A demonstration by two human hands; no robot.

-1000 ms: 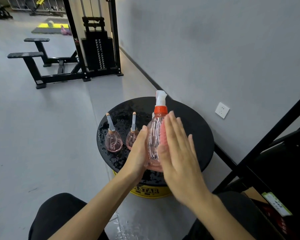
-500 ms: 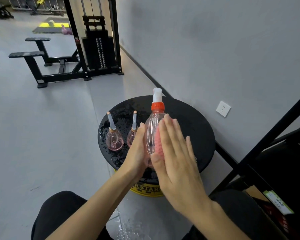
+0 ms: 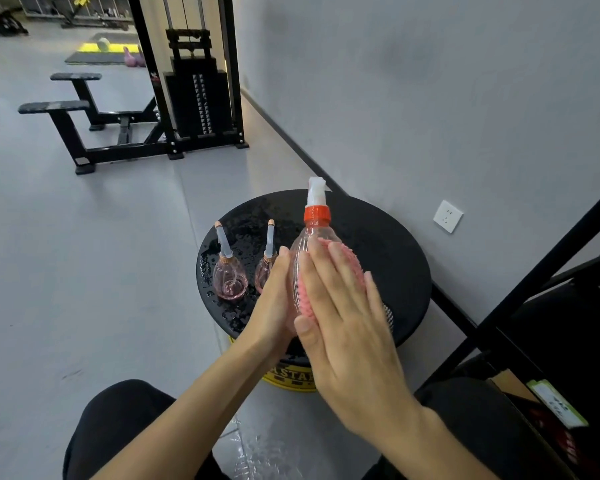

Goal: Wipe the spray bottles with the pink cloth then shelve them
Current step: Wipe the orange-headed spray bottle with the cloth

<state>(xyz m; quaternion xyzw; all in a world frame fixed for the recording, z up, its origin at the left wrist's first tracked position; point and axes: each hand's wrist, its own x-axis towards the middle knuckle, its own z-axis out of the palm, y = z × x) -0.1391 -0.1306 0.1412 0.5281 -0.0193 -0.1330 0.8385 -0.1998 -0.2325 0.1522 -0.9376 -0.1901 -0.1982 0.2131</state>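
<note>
The large spray bottle point(image 3: 309, 244) stands upright between both palms. Its long axis is vertical, with the orange collar and white pump head on top and the spout facing away from the person. Its base is hidden, so I cannot tell whether it rests on the round black counter point(image 3: 378, 237).

The left hand point(image 3: 274, 296) lies flat against the bottle's left side, grip apart with the fingers straight. The right hand point(image 3: 343, 317), its grip likewise apart, presses the nubbed pink cloth point(image 3: 352, 261) onto the bottle's right side.

Two small pink bottles point(image 3: 229, 278) stand on the wet counter just left of the hands. The left one's long nozzle tilts left and the other's is upright.

The yellow base point(image 3: 288, 379) shows the black letters "STA", and the rest is covered. A label point(image 3: 555, 403) on the black shelf point(image 3: 568, 306) is too small to read.
</note>
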